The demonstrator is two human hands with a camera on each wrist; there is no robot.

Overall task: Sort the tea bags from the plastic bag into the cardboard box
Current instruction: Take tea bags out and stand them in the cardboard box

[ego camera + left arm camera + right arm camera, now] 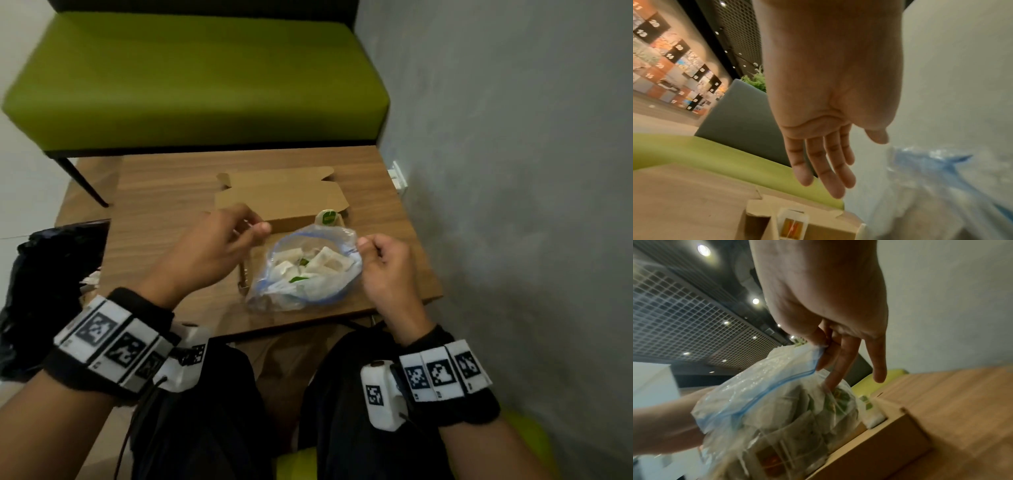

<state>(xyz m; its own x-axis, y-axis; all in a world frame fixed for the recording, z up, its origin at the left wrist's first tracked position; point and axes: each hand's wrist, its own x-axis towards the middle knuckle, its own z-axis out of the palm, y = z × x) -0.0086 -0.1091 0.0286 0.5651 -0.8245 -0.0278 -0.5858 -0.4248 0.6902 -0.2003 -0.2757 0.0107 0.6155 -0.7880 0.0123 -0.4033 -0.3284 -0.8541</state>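
A clear plastic bag [308,270] with a blue zip rim holds several white tea bags and sits over the front of the open cardboard box [291,224]. My right hand [368,243] pinches the bag's rim at its right side, thumb against forefinger [826,350]. My left hand [253,228] hovers above the box's left part with straight fingers [828,178] and holds nothing. One tea bag with a green label [327,217] stands in the box's right end. Another with an orange label [792,225] stands in the box [828,230].
The wooden table [164,192] ends close to my knees. A green bench [191,78] stands behind it and a grey wall [513,171] runs along the right. A black plastic sack [51,267] lies at the left.
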